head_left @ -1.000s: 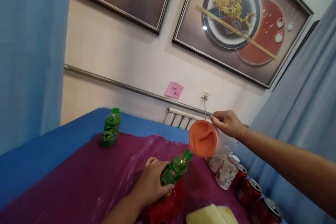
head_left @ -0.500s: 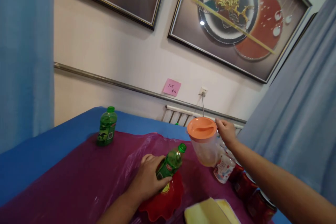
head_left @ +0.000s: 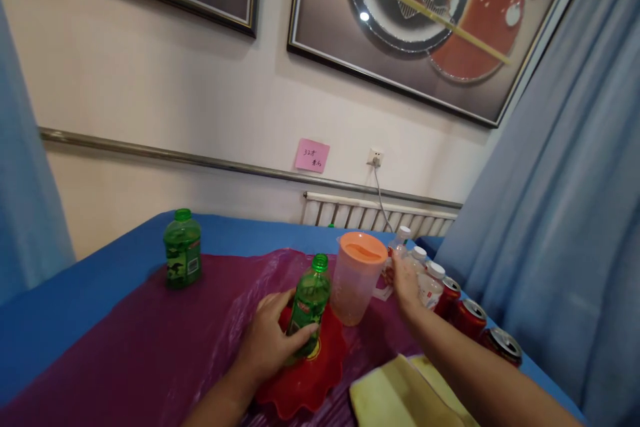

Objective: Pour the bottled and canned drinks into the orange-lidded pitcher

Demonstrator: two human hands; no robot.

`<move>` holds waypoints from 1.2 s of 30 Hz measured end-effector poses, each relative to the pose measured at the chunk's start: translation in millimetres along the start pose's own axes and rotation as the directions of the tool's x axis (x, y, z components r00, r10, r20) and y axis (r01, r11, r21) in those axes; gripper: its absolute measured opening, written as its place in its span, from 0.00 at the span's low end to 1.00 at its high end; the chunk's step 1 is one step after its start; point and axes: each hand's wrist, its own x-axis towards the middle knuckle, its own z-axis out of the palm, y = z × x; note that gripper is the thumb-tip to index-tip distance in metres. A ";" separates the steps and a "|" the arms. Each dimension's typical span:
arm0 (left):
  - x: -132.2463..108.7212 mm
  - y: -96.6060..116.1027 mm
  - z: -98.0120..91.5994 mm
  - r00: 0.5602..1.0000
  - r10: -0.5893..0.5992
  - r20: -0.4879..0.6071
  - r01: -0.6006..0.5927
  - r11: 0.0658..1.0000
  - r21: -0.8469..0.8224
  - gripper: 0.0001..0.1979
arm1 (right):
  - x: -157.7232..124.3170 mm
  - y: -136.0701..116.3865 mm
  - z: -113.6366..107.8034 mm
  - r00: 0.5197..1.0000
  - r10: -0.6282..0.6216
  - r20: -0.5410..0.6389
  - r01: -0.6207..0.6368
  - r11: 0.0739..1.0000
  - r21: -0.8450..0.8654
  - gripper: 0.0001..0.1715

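My left hand (head_left: 267, 340) is wrapped round a green plastic bottle (head_left: 309, 300) with a green cap, standing upright on a red scalloped plate (head_left: 310, 377). My right hand (head_left: 403, 280) is closed on the handle side of a clear pitcher (head_left: 353, 283) with an orange lid, which stands upright on the purple plastic sheet (head_left: 150, 340) just right of the bottle. The handle itself is hidden behind the pitcher and my fingers.
A second green bottle (head_left: 183, 258) stands at the far left of the blue table (head_left: 75, 293). Small white-capped bottles (head_left: 425, 277) and red cans (head_left: 473, 317) line the right edge. Yellow cloths (head_left: 400, 397) lie at the front. Blue curtains hang on both sides.
The pitcher went from tipped over the bottle to upright and down onto the table. The green bottle went from leaning to upright on the red plate. The view dropped lower.
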 end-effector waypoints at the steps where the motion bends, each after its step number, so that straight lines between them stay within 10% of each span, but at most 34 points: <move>1: 0.4 -0.1 0.1 1.000 -0.004 -0.005 0.004 1.000 -0.004 0.26 | -1.7 1.2 -1.3 1.000 0.023 0.010 -0.023 1.000 0.005 0.29; 6: 1.9 3.3 -1.0 0.999 -0.028 -0.027 0.026 0.998 -0.050 0.26 | -6.5 -1.1 -15.8 0.999 0.031 -0.030 -0.031 0.999 -0.006 0.26; 10: 3.2 8.4 -4.4 0.998 -0.068 -0.018 0.066 0.993 -0.094 0.27 | -27.6 -12.6 -25.1 0.971 -0.221 -0.096 0.222 0.975 0.005 0.24; 13: 4.1 11.4 -7.5 0.997 -0.080 0.007 0.080 0.989 -0.126 0.26 | -60.9 -25.7 -19.7 0.917 -0.387 0.093 0.385 0.922 0.039 0.24; 18: 4.1 9.6 -7.7 0.998 0.032 0.062 -0.025 0.993 -0.117 0.28 | -107.9 -41.3 15.5 0.849 -0.271 0.453 0.197 0.959 0.206 0.39; 24: 3.7 -6.1 6.1 0.971 0.161 0.176 -0.132 0.978 -0.163 0.29 | -111.8 -48.6 39.4 0.804 -0.255 0.538 0.088 0.945 0.316 0.42; 31: 6.3 -16.9 9.0 0.987 0.127 0.100 -0.110 0.980 -0.163 0.26 | -95.3 -49.4 -30.2 0.937 -0.178 0.299 0.089 0.953 0.289 0.34; 36: 11.8 -12.6 3.7 0.995 0.079 -0.058 -0.085 0.990 -0.111 0.17 | -61.7 -14.0 -108.4 0.999 -0.054 0.007 0.054 0.992 -0.111 0.34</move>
